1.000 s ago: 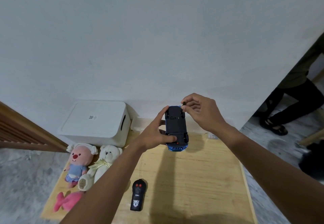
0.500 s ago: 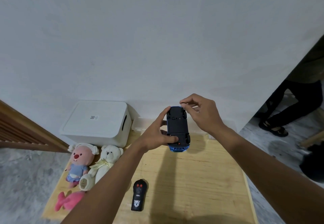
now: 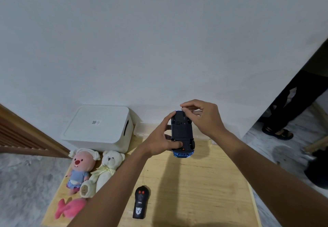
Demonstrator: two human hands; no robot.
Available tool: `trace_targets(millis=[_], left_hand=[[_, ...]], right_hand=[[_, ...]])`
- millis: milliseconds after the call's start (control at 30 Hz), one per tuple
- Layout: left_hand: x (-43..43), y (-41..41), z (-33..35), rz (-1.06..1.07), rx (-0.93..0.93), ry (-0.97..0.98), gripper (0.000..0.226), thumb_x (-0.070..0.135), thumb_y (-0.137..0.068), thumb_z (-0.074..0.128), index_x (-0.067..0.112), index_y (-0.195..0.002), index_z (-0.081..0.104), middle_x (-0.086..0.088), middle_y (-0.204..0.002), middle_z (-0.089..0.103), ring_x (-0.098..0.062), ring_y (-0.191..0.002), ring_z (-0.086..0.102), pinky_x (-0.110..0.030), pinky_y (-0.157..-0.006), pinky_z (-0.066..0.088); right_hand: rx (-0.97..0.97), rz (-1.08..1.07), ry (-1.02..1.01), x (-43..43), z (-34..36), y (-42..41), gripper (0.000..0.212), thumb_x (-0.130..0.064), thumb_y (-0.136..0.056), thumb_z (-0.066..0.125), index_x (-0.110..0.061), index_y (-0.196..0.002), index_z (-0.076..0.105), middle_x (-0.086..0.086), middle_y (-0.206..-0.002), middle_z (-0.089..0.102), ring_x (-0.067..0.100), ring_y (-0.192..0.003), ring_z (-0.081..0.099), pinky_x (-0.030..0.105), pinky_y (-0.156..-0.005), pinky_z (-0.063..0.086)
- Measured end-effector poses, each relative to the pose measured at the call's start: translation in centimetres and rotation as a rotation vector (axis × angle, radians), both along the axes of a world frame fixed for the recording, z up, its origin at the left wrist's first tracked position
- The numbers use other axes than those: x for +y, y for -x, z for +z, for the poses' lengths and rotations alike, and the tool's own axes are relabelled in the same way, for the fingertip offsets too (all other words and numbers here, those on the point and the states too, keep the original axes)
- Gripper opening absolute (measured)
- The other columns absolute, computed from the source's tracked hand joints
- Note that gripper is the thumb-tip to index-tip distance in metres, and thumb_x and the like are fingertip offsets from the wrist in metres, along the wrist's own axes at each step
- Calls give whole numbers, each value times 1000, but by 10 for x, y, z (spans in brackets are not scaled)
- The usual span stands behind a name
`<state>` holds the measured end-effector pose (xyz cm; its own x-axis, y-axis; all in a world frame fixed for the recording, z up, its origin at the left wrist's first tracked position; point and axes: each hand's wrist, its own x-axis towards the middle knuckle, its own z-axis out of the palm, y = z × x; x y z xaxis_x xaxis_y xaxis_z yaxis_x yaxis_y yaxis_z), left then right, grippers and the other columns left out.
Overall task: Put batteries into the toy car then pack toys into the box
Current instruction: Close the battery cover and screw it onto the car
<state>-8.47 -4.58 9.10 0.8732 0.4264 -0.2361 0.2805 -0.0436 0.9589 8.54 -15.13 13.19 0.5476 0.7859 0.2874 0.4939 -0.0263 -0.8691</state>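
I hold a blue toy car [image 3: 182, 132] upside down above the wooden table [image 3: 195, 182], its black underside facing me. My left hand [image 3: 162, 138] grips the car's left side, thumb across the near end. My right hand [image 3: 202, 116] is at the far end of the car, thumb and forefinger pinching something small there that I cannot make out. The white lidded box [image 3: 99, 127] stands shut at the table's back left. No batteries are visible.
A pink plush [image 3: 80, 168], a cream teddy bear [image 3: 104, 171] and a pink fish plush [image 3: 69, 209] lie at the table's left edge. A black remote control [image 3: 140, 202] lies near the front. A clear container [image 3: 147, 129] sits by the wall. A person's legs [image 3: 291, 106] stand at right.
My right hand's fingers have shifted slightly on the far end of the car, from the corner toward the middle. The car and left hand have stayed almost still.
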Motion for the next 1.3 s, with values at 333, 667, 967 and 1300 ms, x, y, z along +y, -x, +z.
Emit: trace_targets(millis=[333,667,967,1300], left_hand=[[-5,-2,-2,-1,9,-7,102,7,-80,84,57,-150,29,-3,-133,57,-27,-104,70,-42,-79,64],[-4,-4,-1,6,6,-2,101,6,-81,83,56,-150,29,-2,-133,57,-23,-99,72,-40,-78,64],[-5,1,-1,14,13,-18,102,8,-82,83,57,-151,26,2,-134,56,-22,-101,72,-39,-79,64],[-7,6,-2,27,14,-40,102,10,-81,85,58,-151,26,2,-133,56,-24,-104,70,-46,-85,63]], right_hand=[[55,-33,-11,2,4,0,10,-14,-85,79,-19,-91,73,-8,-84,73,6,-84,70,26,-78,60],[72,-53,-14,-6,4,-8,4,-15,-87,77,-17,-91,76,-9,-87,75,7,-86,71,24,-80,60],[0,38,8,-13,5,-12,14,-14,-93,69,-20,-101,79,-13,-98,76,6,-94,71,21,-83,58],[107,29,14,-5,12,-8,9,-17,-84,80,-20,-89,73,-5,-80,75,11,-78,72,20,-73,57]])
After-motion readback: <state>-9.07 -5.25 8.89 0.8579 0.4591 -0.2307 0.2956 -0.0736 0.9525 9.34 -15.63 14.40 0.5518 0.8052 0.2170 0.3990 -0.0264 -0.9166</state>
